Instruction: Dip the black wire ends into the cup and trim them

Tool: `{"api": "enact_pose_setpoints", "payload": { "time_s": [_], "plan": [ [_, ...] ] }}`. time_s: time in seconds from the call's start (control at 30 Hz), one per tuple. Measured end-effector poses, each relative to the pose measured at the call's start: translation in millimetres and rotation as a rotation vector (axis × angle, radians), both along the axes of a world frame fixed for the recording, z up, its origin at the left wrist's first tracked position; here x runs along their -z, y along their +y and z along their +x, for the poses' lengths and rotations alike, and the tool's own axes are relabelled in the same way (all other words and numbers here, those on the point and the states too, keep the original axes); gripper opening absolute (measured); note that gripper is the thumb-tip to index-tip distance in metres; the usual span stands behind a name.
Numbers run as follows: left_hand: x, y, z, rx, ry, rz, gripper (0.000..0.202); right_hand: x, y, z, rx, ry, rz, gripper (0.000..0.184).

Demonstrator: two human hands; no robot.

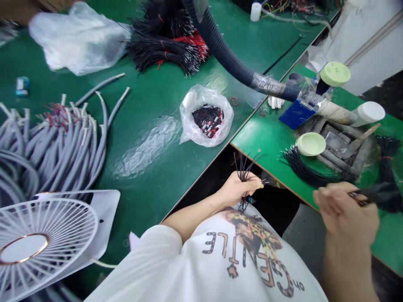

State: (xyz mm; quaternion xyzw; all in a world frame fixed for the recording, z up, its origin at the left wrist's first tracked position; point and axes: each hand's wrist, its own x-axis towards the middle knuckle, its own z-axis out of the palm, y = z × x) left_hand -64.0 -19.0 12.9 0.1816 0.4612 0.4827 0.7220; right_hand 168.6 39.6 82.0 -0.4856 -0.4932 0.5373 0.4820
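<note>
My left hand (236,188) is closed in a pinch around a small bunch of thin black wires (243,165). Some wires stick up above the fingers, others hang below, and a few bright tips show past the thumb. Out to the right, over the edge of the bright green bench, is my right hand (348,212), its fingers curled closed. A dark, blurred thing (376,193) extends from its grip; motion hides what it is. Behind that hand lies a fanned bundle of black wires (310,170) with bare silvery ends, beside a pale green round lid (311,144).
A ribbed hose (233,58) crosses above the benches to a blue plate (296,114). A plastic bag of small black and red parts (206,138) sits mid-table. Grey cables (63,155) and a white fan (50,247) occupy the left; tied black wire bundles (170,52) lie behind.
</note>
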Motion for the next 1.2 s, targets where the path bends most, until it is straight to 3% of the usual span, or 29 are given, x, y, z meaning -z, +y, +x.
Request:
{"api": "enact_pose_setpoints", "payload": {
  "time_s": [0.1, 0.23, 0.3, 0.37, 0.43, 0.53, 0.63, 0.77, 0.87, 0.93, 1.03, 1.13, 1.2],
  "plan": [
    [3.8, -3.1, -0.1, 0.003, 0.031, 0.018, 0.036, -3.1, 33.0, -59.1, -0.159, -0.326, 0.201, 0.012],
    [2.0, -11.5, -4.2, -0.068, 0.036, 0.013, 0.035, -16.9, 80.1, -164.7, -0.592, -0.530, 0.438, 0.025],
    [-0.3, -15.5, -8.1, -0.136, 0.028, 0.019, 0.034, -24.5, 93.6, -195.1, -0.609, -0.520, 0.477, 0.025],
    [-2.9, -17.5, -12.4, -0.206, 0.019, 0.040, 0.032, -25.8, 95.7, -197.2, -0.545, -0.498, 0.511, 0.030],
    [-5.1, -16.1, -15.9, -0.262, 0.013, 0.063, 0.032, -17.4, 87.5, -174.5, -0.458, -0.456, 0.497, 0.025],
    [-6.7, -7.9, -16.4, -0.282, 0.017, 0.083, 0.034, 11.4, 63.5, -121.6, -0.336, -0.328, 0.251, 0.021],
    [-6.8, 4.0, -8.0, -0.222, 0.030, 0.098, 0.035, 42.9, 33.2, -82.7, -0.374, -0.289, 0.065, 0.018],
    [-6.5, 16.4, 15.3, -0.062, 0.047, 0.105, 0.038, 61.1, -1.5, -64.1, -0.231, -0.191, 0.067, 0.008],
    [-4.6, 21.4, 35.3, 0.104, 0.077, 0.130, 0.039, 55.5, -8.7, -45.8, -0.016, -0.114, 0.134, 0.011],
    [-2.1, 23.3, 46.7, 0.220, 0.097, 0.158, 0.037, 44.9, -3.4, -18.5, 0.153, -0.041, 0.151, 0.012],
    [2.4, 23.5, 58.1, 0.345, 0.123, 0.175, 0.030, 21.9, 14.1, 45.6, 0.387, 0.045, 0.200, 0.009],
    [6.7, 20.2, 60.7, 0.373, 0.170, 0.129, 0.028, 3.9, 38.6, 119.5, 0.464, 0.023, 0.217, 0.011],
    [10.4, 16.6, 58.1, 0.361, 0.197, 0.074, 0.029, 2.8, 57.5, 163.0, 0.477, -0.060, 0.185, 0.013]
  ]
}}
